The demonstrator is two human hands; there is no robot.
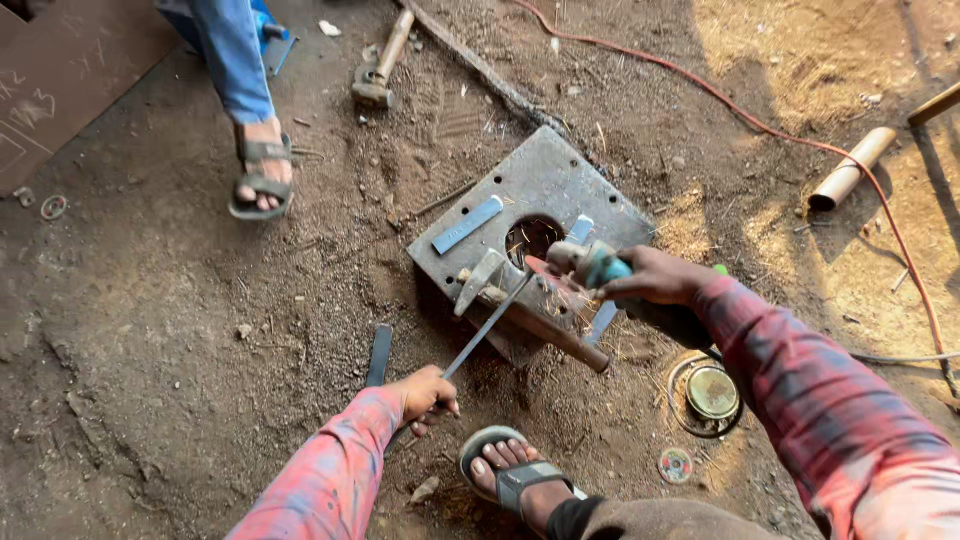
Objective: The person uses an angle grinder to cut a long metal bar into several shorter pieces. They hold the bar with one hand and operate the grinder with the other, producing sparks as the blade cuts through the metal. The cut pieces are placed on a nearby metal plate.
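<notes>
A flat metal strip [487, 325] is laid slanting onto the steel plate [545, 180] (resting on the dirt floor), its near end pinched in the left hand [425, 393]. Its far end is met by the angle grinder [590, 265], around which the right hand [655, 277] is closed.

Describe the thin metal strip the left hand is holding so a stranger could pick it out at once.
Start at the grey steel plate with a round hole, lying on the dirt. From its near edge a long flat metal strip slants down to the left hand, its far end under the angle grinder in the right hand. Unlike the short bluish bar lying loose on the plate, it is long and gripped.
</notes>
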